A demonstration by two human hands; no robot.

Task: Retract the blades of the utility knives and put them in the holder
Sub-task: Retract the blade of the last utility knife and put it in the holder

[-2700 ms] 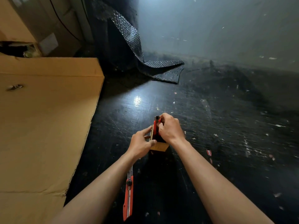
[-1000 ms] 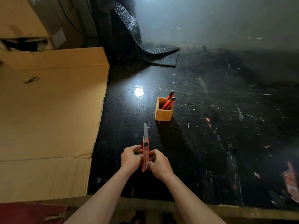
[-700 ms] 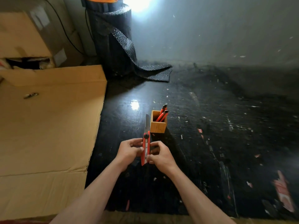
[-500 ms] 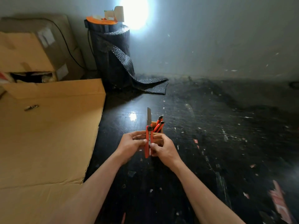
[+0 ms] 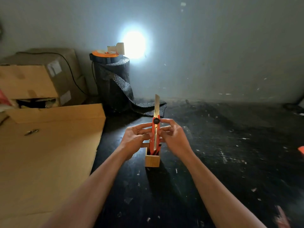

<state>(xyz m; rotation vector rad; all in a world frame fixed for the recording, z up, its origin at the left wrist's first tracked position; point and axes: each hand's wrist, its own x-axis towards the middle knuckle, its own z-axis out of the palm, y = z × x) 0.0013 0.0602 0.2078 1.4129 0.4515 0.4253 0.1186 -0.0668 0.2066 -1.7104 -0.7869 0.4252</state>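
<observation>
A scuffed black worktop (image 5: 213, 162), flecked with pale debris, is running back to a grey wall where a bright lamp glare is blooming at about 12 o'clock. A flattened brown cardboard sheet (image 5: 49, 153) is covering the bench from 8 to 10 o'clock, and a roll of black bubble wrap (image 5: 113, 86) is standing at 11 o'clock.

At the centre, the left hand (image 5: 134, 140) and the right hand (image 5: 174, 139) are holding an orange utility knife with a long silver blade (image 5: 155, 134) upright between them. The left fingers are curling against the knife's left side; the right fingertips (image 5: 164, 120) are pinching near the black slider knob at the top of the handle, with the other right fingers loosely spread. The blade is still sticking out fully, pointing away and up. Directly beneath the knife, at about 6 o'clock from it, the small square wooden holder (image 5: 152, 160) is sitting on the worktop, with other orange handles partly hidden inside it.

To do this step well, the left hand should probably be bracing the handle firmly while the right thumb is drawing the slider down its track until the blade disappears, keeping every finger behind the edge. Only then should the knife be dropping into the holder.

Open room is lying from 1 to 5 o'clock; the cardboard's edge is crowding the left, and the worktop's near edge is not showing.
</observation>
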